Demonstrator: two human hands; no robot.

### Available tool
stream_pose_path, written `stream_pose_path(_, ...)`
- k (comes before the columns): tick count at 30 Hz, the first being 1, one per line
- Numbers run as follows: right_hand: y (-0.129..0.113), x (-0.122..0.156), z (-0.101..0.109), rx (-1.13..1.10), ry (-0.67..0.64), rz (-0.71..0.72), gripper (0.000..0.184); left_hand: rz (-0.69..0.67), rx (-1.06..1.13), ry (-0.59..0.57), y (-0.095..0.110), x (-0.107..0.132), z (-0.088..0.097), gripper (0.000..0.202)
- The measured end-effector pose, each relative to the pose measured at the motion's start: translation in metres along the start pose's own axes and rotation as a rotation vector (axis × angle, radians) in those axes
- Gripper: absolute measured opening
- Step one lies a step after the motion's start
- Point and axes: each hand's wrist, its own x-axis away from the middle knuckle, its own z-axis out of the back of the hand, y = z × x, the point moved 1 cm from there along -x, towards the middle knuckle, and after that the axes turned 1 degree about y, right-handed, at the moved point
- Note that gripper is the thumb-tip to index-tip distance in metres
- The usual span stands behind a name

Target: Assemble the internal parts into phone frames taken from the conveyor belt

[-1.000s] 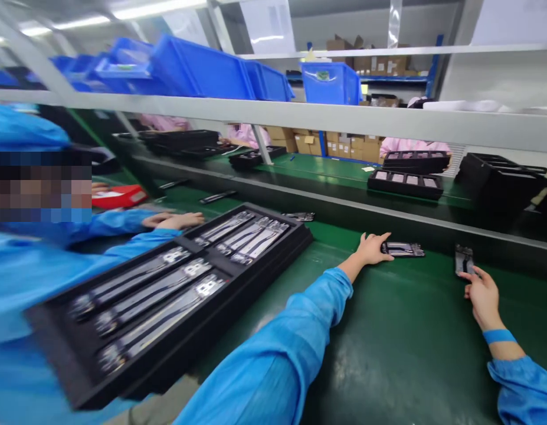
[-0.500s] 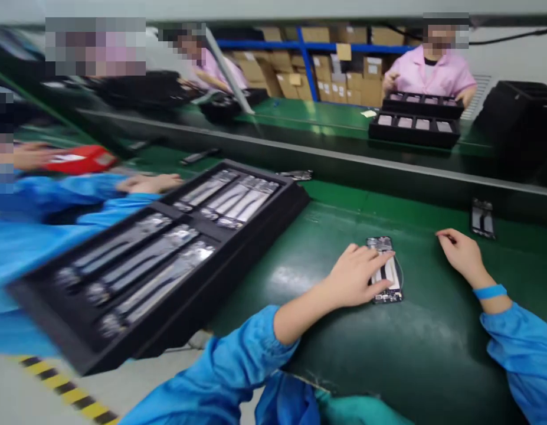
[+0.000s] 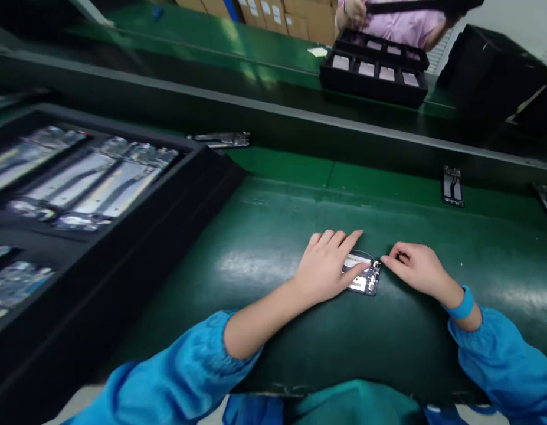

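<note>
An opened phone (image 3: 360,284) with bare battery and circuit board lies sideways on the green bench. My left hand (image 3: 323,268) rests over its left part and holds it down, thumb across it and index finger stretched along the far side. A thin wire (image 3: 362,252) curves along the phone's far edge toward its right corner. At that corner my right hand (image 3: 415,270), with a blue wristband (image 3: 464,304), has thumb and index finger pinched together. What lies between those fingertips is too small to make out.
On the left stands a large black foam tray (image 3: 167,215) with several opened phones. Another opened phone (image 3: 452,186) lies by the back ledge, and one more (image 3: 545,200) at the right edge. Beyond the ledge a person in pink holds something dark above a tray (image 3: 373,88).
The phone has turned from upright to sideways under my left hand. My right hand has come in to its corner. The view has swung right and down; the person opposite has raised a dark object.
</note>
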Motion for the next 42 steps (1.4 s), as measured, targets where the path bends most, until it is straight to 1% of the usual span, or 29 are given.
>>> stream_pose_path(2, -0.015, 0.008, -0.005, 0.048, -0.061, 0.016, 0.032, -0.018, 0.012, -0.043, -0.002, 0.007, 0.003, 0.063)
stream_pose_path(4, -0.023, 0.013, -0.011, 0.089, -0.095, 0.028, 0.037, -0.02, 0.026, -0.085, -0.003, 0.012, 0.004, 0.06)
stream_pose_path(6, -0.027, 0.015, -0.015, 0.128, -0.107, 0.04, 0.04, -0.017, 0.048, -0.113, -0.002, 0.016, 0.004, 0.057)
stream_pose_path(8, -0.028, 0.016, -0.016, 0.148, -0.121, 0.052, 0.038, -0.017, 0.076, -0.13, 0.002, 0.016, 0.002, 0.056)
stream_pose_path(11, -0.028, 0.016, -0.013, 0.148, -0.156, 0.06, 0.035, -0.003, 0.142, -0.137, 0.011, 0.011, 0.001, 0.058)
stream_pose_path(13, -0.029, 0.015, -0.009, 0.149, -0.18, 0.055, 0.035, -0.001, 0.192, -0.124, 0.015, 0.006, 0.0, 0.053)
stream_pose_path(16, -0.031, 0.014, -0.007, 0.162, -0.218, 0.049, 0.035, -0.034, 0.218, -0.106, 0.017, 0.002, -0.001, 0.026)
stream_pose_path(17, -0.031, 0.014, -0.007, 0.169, -0.223, 0.047, 0.036, -0.05, 0.207, -0.109, 0.017, 0.001, -0.001, 0.022)
stream_pose_path(20, -0.033, 0.014, -0.006, 0.178, -0.234, 0.035, 0.037, -0.089, 0.152, -0.136, 0.014, 0.003, 0.002, 0.028)
stream_pose_path(24, -0.034, 0.014, 0.001, 0.135, -0.252, 0.015, 0.035, -0.116, 0.149, -0.141, 0.011, 0.006, 0.006, 0.026)
stream_pose_path(27, -0.034, 0.01, 0.008, -0.062, -0.309, -0.078, 0.026, -0.163, 0.172, -0.102, 0.012, 0.005, 0.006, 0.025)
stream_pose_path(30, -0.032, 0.003, 0.01, -0.301, -0.464, -0.254, 0.031, -0.189, 0.179, -0.048, 0.013, 0.005, 0.004, 0.026)
stream_pose_path(32, -0.031, -0.001, 0.008, -0.4, -0.583, -0.393, 0.03, -0.202, 0.182, -0.02, 0.013, 0.006, 0.002, 0.026)
stream_pose_path(34, -0.03, -0.005, 0.005, -0.461, -0.645, -0.507, 0.03, -0.223, 0.195, -0.01, 0.013, 0.008, 0.001, 0.026)
stream_pose_path(37, -0.03, -0.008, 0.003, -0.508, -0.656, -0.581, 0.035, -0.248, 0.238, -0.013, 0.012, 0.009, 0.001, 0.024)
stream_pose_path(42, -0.032, -0.01, 0.006, -0.548, -0.662, -0.612, 0.034, -0.248, 0.283, -0.016, 0.012, 0.008, 0.001, 0.026)
